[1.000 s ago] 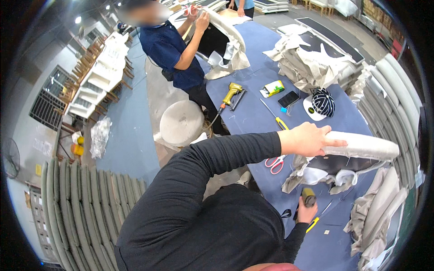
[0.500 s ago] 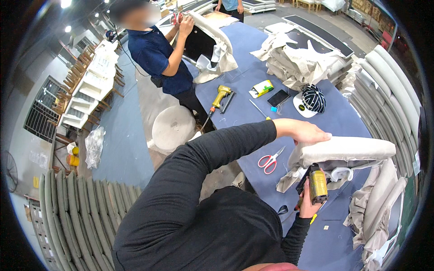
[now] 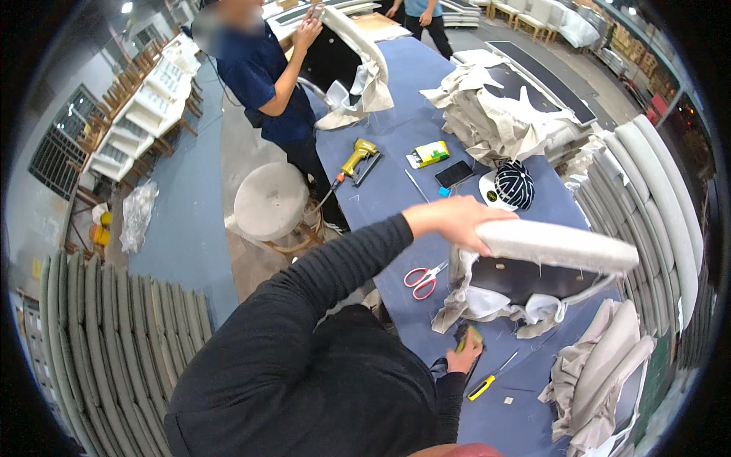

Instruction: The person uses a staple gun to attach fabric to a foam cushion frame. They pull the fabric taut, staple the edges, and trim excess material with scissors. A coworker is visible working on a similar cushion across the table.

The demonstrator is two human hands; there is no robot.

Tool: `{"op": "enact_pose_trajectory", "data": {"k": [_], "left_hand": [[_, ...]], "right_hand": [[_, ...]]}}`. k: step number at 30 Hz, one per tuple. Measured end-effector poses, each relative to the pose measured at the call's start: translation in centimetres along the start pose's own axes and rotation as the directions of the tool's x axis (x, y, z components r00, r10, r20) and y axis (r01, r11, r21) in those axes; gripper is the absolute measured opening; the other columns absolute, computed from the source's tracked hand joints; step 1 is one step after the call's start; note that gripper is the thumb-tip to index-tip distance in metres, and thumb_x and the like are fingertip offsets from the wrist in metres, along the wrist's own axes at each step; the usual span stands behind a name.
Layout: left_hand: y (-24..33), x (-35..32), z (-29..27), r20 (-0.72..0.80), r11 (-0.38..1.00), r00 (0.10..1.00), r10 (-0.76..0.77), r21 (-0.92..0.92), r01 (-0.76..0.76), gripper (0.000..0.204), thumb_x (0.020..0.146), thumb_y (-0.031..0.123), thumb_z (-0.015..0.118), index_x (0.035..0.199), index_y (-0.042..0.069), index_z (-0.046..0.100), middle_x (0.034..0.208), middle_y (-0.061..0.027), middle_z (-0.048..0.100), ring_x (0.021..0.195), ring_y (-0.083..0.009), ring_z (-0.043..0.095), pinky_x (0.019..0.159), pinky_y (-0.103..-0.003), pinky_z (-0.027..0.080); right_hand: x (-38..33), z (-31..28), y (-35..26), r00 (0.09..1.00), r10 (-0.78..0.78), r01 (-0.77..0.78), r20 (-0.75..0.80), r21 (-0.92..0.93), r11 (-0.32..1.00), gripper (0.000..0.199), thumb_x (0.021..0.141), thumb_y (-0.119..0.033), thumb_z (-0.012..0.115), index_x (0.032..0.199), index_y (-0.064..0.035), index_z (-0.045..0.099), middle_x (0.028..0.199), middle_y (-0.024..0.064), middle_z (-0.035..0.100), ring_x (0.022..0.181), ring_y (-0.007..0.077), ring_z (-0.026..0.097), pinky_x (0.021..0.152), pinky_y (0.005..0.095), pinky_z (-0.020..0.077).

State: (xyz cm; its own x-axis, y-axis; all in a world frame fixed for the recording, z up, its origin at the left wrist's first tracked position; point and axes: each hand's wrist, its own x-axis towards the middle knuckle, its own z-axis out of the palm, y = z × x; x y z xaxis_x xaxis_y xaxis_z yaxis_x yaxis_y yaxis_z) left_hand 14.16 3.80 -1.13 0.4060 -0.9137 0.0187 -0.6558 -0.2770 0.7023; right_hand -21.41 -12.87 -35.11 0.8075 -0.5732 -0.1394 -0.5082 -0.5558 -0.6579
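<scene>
Left hand (image 3: 455, 219) is clasping the upholstered panel (image 3: 563, 245) by its left end, its length running rightward. Right hand (image 3: 461, 358) is gripping a staple gun (image 3: 474, 337) between panel and the near edge of the table (image 3: 415, 84).

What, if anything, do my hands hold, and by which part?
Left hand: the padded panel, by its upper left corner. Right hand: a yellow tool; the gripped part is unclear.

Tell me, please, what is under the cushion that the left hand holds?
Under the cushion, white cloth and beige cloth show below its black underside. The table directly beneath them is covered, so I cannot see it.
</scene>
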Motion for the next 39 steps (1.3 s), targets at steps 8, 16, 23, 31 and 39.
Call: {"op": "enact_pose_trajectory", "data": {"k": [8, 16, 23, 31, 39], "left_hand": [[-16.1, 0.6, -1.1, 0.156, 0.754, 0.987, -0.033, -0.645, 0.127, 0.110, 0.078, 0.028, 0.090, 0.170, 0.005, 0.036, 0.163, -0.0123, 0.053, 0.150, -0.0230, 0.048, 0.124, -0.038, 0.038], [-23.4, 1.5, 13.0, 0.141, 0.408, 0.987, -0.082, -0.898, 0.163, 0.094, 0.089, 0.023, 0.084, 0.169, 0.006, 0.037, 0.153, -0.0104, 0.061, 0.139, -0.0203, 0.056, 0.116, -0.039, 0.046], [-33.6, -5.2, 18.7, 0.276, 0.950, 0.952, 0.134, -0.309, -0.044, 0.042, 0.096, 0.039, 0.076, 0.126, 0.009, 0.076, 0.101, -0.0129, 0.081, 0.073, -0.0254, 0.076, 0.063, -0.042, 0.063], [-44.3, -13.5, -1.6, 0.284, 0.588, 0.941, -0.182, -0.736, 0.336, 0.027, 0.104, 0.028, 0.070, 0.111, 0.004, 0.081, 0.087, -0.0075, 0.081, 0.073, -0.0156, 0.076, 0.067, -0.035, 0.061], [-55.4, -20.0, -12.3, -0.182, 0.741, 0.719, -0.671, -0.131, 0.658, 0.076, 0.100, 0.054, 0.070, 0.165, 0.028, 0.040, 0.169, -0.0255, 0.033, 0.157, -0.0506, 0.021, 0.122, -0.068, 0.019]], "right_hand": [[4.3, -8.1, -19.5, 0.893, -0.262, 0.297, -0.365, 0.042, 0.954, 0.059, 0.090, -0.013, 0.073, 0.147, -0.0017, 0.061, 0.157, 0.0297, 0.047, 0.150, 0.0456, 0.044, 0.126, 0.0539, 0.0333], [14.1, -0.9, -34.7, 0.879, -0.365, 0.362, -0.306, -0.069, 0.930, 0.056, 0.103, -0.018, 0.067, 0.155, -0.0033, 0.055, 0.167, 0.0270, 0.040, 0.156, 0.0441, 0.039, 0.128, 0.0535, 0.0307], [12.9, 14.1, -24.1, 0.965, 0.261, -0.242, -0.030, -0.497, 0.834, 0.073, 0.109, -0.046, 0.055, 0.175, -0.0265, 0.029, 0.174, 0.0352, 0.023, 0.156, 0.0615, 0.027, 0.127, 0.0667, 0.0259], [12.8, 16.1, -25.2, 0.901, 0.419, -0.406, -0.109, -0.547, 0.732, 0.080, 0.107, -0.055, 0.055, 0.176, -0.0320, 0.021, 0.174, 0.0356, 0.025, 0.150, 0.0632, 0.036, 0.124, 0.0666, 0.0311], [17.8, 19.0, -27.5, 0.905, 0.394, -0.397, -0.162, -0.658, 0.640, 0.079, 0.108, -0.064, 0.049, 0.176, -0.0322, 0.023, 0.178, 0.0336, 0.013, 0.158, 0.0555, 0.028, 0.124, 0.0640, 0.0344]]}}
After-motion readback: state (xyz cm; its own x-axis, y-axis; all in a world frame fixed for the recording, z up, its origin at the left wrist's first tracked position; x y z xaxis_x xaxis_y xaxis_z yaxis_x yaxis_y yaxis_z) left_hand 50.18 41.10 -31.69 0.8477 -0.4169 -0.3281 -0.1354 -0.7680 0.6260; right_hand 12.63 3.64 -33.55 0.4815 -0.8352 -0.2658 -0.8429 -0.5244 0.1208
